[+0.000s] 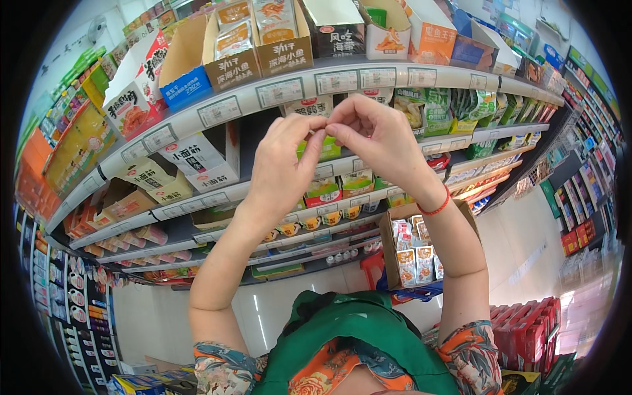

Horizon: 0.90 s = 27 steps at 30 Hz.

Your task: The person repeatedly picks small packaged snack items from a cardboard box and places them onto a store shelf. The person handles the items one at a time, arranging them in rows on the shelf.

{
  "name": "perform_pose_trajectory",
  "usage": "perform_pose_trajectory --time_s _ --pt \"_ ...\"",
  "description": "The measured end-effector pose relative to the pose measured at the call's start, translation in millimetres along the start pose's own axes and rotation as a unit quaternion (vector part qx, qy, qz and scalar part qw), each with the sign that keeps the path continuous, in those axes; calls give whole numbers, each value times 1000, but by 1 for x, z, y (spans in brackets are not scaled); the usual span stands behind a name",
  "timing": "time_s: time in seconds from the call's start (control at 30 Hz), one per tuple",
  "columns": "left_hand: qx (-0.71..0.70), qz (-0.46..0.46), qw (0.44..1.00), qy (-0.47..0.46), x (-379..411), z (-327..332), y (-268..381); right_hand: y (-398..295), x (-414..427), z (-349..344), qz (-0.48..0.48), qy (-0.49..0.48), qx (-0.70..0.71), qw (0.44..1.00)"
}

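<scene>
My left hand (286, 158) and my right hand (377, 133) are raised in front of a store shelf, fingertips meeting. Thumb and forefinger are pinched together on each hand. Whether something small sits between them is hidden by the fingers. Just above the hands runs the upper shelf edge with its price-label strip (337, 82). Behind the fingers, partly covered, are snack packs, among them a green one (330, 149). Below my right forearm stands a cardboard box (388, 242) holding several small snack pouches (406, 266).
Display cartons line the top shelf, including a brown one with silver pouches (284, 57) and a black-and-white one (340, 39). White snack cartons (200, 160) fill a lower tier at left. A red stool (371, 269) is beside the cardboard box. Red stacked packages (526, 335) rest at lower right.
</scene>
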<state>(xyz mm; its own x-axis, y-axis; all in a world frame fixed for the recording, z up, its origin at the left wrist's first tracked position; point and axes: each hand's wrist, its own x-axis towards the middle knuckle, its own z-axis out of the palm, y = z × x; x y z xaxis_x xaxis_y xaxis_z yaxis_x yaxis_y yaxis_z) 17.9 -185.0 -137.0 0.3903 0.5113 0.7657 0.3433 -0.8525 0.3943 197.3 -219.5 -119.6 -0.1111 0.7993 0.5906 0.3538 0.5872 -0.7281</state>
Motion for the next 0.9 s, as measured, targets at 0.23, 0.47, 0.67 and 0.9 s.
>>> perform_pose_trajectory --time_s 0.23,0.47,0.67,0.9 --pt "36 37 998 29 28 -31 0 -11 38 8 -80 20 2 997" --pt "90 102 989 63 65 -55 -15 -29 79 6 -150 33 -54 987" --pt "126 109 983 79 96 -67 -23 -41 109 4 -179 56 -129 974" --pt "146 92 983 61 127 -69 -51 -22 148 2 -196 62 -174 963"
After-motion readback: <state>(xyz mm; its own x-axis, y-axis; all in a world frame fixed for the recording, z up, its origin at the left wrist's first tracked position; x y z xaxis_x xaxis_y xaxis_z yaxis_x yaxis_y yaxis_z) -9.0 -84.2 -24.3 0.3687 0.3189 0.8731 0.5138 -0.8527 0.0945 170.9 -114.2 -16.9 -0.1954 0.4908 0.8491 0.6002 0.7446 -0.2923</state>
